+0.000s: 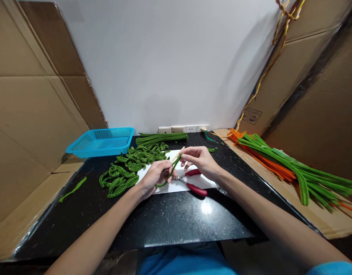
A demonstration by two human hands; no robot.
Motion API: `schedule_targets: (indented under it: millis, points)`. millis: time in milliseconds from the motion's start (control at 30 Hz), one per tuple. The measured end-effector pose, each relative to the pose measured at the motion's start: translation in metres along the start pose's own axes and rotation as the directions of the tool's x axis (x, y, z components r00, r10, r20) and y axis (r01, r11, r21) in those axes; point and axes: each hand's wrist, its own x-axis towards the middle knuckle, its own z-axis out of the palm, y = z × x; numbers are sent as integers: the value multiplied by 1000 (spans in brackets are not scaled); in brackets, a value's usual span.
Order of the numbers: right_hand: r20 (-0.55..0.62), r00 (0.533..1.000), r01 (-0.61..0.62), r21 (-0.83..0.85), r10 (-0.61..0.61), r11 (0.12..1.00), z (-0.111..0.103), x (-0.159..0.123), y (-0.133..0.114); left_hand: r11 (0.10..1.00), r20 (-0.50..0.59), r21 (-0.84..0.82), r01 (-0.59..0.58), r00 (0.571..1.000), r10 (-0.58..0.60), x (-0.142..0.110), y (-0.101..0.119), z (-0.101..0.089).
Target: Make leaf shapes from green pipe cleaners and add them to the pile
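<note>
My left hand point(155, 176) is closed around a thin wooden stick point(179, 152) and a dark green pipe cleaner point(162, 185), whose lower part curves out below the fingers. The thumb and index finger of my right hand point(201, 162) pinch the pipe cleaner near the stick's upper part. Beneath both hands lies a white sheet point(171, 187). Pliers with red handles point(197, 190) rest on it, their jaws partly hidden behind my left fingers. Left of the sheet spreads a pile of green pipe cleaners bent into leaf-like loops point(140, 156).
Behind the pile lies a bundle of straight dark green pipe cleaners point(161, 139). A blue plastic basket point(100, 153) stands at the back left. Light green pipe cleaners point(302, 172) and orange ones point(267, 163) lie on cardboard at right. Cardboard walls flank the black countertop point(176, 221).
</note>
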Motion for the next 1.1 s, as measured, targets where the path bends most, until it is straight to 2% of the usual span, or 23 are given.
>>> schedule_targets:
  millis: [567, 767, 1100]
  points:
    - [-25, 1000, 0, -2, 0, 1000, 5, -2, -1, 998, -40, 69, 0, 999, 3, 0, 2, 3]
    - [7, 998, -55, -16, 55, 998, 8, -3, -5, 995, -26, 96, -8, 1000, 11, -1, 2, 4]
    - [8, 998, -66, -2, 66, 998, 8, -3, -6, 994, -32, 109, 17, 999, -14, 0, 1, 3]
